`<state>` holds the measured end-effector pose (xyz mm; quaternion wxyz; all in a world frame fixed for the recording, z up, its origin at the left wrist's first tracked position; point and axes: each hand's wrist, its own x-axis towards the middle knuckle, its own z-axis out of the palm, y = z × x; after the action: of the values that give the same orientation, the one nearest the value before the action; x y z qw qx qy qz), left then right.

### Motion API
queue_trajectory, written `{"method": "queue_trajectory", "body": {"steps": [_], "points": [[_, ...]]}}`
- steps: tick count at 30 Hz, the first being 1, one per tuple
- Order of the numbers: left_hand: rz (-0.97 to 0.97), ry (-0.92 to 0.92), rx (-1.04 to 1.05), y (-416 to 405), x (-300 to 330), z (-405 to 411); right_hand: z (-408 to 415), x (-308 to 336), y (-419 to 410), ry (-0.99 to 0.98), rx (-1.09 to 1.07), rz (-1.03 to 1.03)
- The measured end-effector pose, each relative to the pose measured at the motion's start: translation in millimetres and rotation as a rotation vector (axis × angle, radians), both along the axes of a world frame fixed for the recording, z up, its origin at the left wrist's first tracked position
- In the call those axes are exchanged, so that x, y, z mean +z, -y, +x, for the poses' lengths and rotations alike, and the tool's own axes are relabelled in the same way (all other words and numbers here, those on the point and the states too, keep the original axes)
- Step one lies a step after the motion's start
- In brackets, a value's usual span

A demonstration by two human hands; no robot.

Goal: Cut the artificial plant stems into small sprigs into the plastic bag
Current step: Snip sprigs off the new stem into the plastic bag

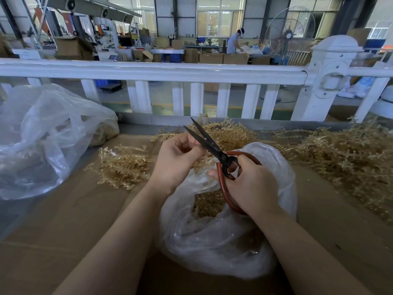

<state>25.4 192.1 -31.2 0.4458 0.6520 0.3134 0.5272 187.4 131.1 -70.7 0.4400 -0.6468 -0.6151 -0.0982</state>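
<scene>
Far left of the fingers, a large clear plastic sack (42, 141) slumps on the desk (63, 213), crinkled and glossy, with a tan mass showing dimly through its far side. Between it and the left hand lies a loose heap of tan stems (123, 165), thin, spiky and branching, made of pale plastic. The desk is covered in flat brown cardboard.

The left hand (176, 160) is curled, its fingers (187, 141) pinching something small at the scissor blades; the piece itself is too hidden to make out. Just beyond the fingers, a second tangle of stems (229, 133) spreads toward the white railing (148, 71) that closes off the far edge of the desk.

The scissors (212, 145) have dark, narrow blades, parted in a slim V and pointing up and away, and big red loop handles. The right hand (248, 184) grips those handles, its fingers (251, 165) threaded through the loops and the thumb against the near loop.

Directly beneath both hands sits the plastic bag (212, 241), thin, translucent and rumpled, its mouth open upward. Cut sprigs (208, 203), short and tan, lie piled inside it below the right hand's fingers.

To the right of the fingers, well apart, a broad pile of uncut stems (344, 158) covers the desk up to the picture's edge.
</scene>
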Motion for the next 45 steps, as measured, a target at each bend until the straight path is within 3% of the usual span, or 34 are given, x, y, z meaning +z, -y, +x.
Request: {"method": "queue_trajectory", "body": {"steps": [10,19,27,35,41,45], "points": [[-0.073,0.042,-0.017,-1,1,-2,1,-2,-2,-0.06,0.025,-0.058],[-0.243,0.127,-0.174,-1,2,-3,0,11,-2,-0.773,0.283,-0.204],[-0.247,0.134,-0.231,0,-1,0,-2,21,-2,-1.045,0.377,-0.3],[-0.099,0.055,-0.182,3,-6,7,-4,20,-4,-1.034,0.409,-0.374],[-0.092,0.057,-0.185,4,-6,9,-4,26,-3,-1.086,0.427,-0.408],[-0.085,0.043,-0.223,4,-5,8,-3,25,-3,-1.022,0.424,-0.418]]}}
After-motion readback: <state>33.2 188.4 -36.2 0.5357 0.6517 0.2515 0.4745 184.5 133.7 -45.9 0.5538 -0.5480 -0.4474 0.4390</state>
